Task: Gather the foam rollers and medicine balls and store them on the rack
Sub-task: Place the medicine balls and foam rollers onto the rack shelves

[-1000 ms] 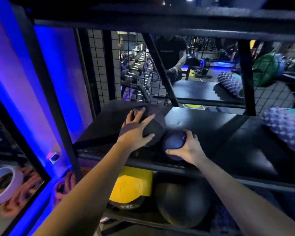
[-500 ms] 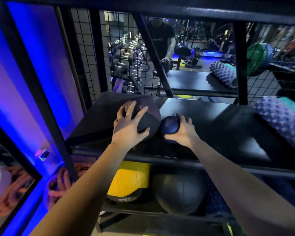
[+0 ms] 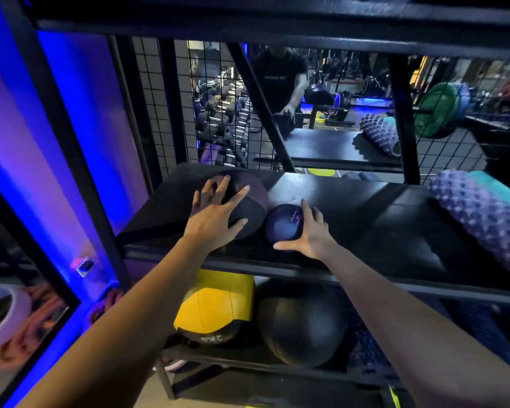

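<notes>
On the middle shelf [image 3: 380,231] of a black metal rack [image 3: 71,148], two medicine balls sit side by side, touching or nearly so, close to the shelf's front lip. The larger ball [image 3: 248,198] is dark and matte, sewn from panels with visible seams; the left hand [image 3: 215,216] lies flat over its top with fingers spread wide. The smaller ball [image 3: 283,223] is smooth, rounded and bluish with a faint sheen; the right hand [image 3: 312,231] cups its right side, thumb stretched along the lower front, fingers curved behind. The shelf surface is flat, dark and slightly glossy, with a broad bare stretch between the small ball and a foam roller [image 3: 480,219] at the right end, a cylinder covered in raised knobs, purple with a teal end. Left of the larger ball the shelf runs bare to the upright post. A wire grid panel [image 3: 162,107] closes part of the back. On the shelf below, a yellow and black panelled ball [image 3: 215,307] rests just beside a large, smooth black ball [image 3: 301,322]. Behind the rack a mirror reflects another knobbed roller [image 3: 380,136].
</notes>
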The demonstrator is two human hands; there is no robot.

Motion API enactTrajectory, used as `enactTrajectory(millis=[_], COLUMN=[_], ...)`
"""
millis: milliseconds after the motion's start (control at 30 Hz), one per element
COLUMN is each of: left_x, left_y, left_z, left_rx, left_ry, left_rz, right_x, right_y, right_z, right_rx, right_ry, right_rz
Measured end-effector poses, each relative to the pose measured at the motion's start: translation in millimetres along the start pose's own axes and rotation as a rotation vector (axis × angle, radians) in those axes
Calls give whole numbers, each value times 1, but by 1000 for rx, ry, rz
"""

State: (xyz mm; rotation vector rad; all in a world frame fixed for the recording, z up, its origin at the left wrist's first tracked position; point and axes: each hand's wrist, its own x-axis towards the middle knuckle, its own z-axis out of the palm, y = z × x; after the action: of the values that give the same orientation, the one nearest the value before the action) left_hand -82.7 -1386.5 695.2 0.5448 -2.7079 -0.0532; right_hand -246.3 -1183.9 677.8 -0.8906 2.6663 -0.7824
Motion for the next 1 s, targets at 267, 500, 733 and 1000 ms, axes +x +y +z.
enactTrajectory(millis=[267,500,733,1000], left_x=[-24,-105,-219,-271], left_y=[12,26,9,-55], left_z=[-11,32,101,166], left_rx=[15,-199,-515,-572], left_ry=[93,396,90,-279], left_rz=[-21,-230,-699,-740], right_x=[-27,-74,-129,-140], right_y=[21,35,38,71], right_z=[-10,25,128,237], right_rx=[180,119,18,-104], right_ry=[92,593,130,-398], right_rz=[-24,-425,-611,-120])
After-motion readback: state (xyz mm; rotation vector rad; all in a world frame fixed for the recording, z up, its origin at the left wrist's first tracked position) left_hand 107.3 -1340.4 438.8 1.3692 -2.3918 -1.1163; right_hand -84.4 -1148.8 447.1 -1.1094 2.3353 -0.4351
